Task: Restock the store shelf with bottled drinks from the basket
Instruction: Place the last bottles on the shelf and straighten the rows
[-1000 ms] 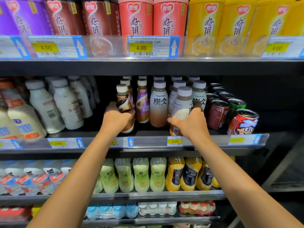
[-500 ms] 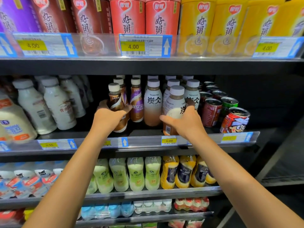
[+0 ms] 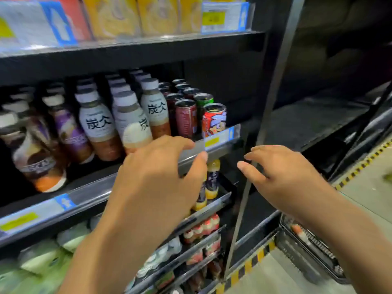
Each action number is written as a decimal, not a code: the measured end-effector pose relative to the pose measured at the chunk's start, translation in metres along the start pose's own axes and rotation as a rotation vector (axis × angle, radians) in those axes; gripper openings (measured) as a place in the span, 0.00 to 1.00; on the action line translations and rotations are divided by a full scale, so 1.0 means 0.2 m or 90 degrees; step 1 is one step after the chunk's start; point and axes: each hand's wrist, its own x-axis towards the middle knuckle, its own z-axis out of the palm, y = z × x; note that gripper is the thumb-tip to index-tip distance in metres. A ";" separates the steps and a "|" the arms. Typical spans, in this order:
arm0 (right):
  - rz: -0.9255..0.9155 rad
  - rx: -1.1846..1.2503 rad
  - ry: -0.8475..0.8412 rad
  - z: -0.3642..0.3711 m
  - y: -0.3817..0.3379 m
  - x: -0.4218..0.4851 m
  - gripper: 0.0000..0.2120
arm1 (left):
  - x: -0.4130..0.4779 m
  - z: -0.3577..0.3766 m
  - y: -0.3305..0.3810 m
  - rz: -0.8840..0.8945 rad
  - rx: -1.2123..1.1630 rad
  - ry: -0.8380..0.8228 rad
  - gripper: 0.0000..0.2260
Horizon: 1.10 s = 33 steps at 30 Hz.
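With white-capped brown plastic coffee bottles standing label-out in rows on the grey metal shelf, left hand and right hand hovered, each grip spread and empty, probably bound for the black basket at lower right.

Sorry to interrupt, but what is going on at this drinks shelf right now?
A person is restocking the middle shelf. Both the left hand and right hand are open and empty, in front of its edge. The white-labelled bottles stand on it beside the cans, and the basket sits on the floor, lower right.
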 end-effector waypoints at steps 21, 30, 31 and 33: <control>0.601 -0.041 -0.238 0.52 1.76 -0.84 0.22 | -0.01 2.17 1.18 0.442 0.124 -0.543 0.11; 0.600 0.065 -0.311 0.96 2.97 -0.48 0.18 | 0.32 3.39 1.70 0.436 0.167 -0.707 0.02; 0.600 0.078 -0.323 1.02 3.08 -0.44 0.18 | 0.34 3.51 1.72 0.401 0.172 -0.750 0.03; 0.598 0.098 -0.347 1.16 3.28 -0.36 0.17 | 0.38 3.78 1.73 0.367 0.169 -0.794 0.09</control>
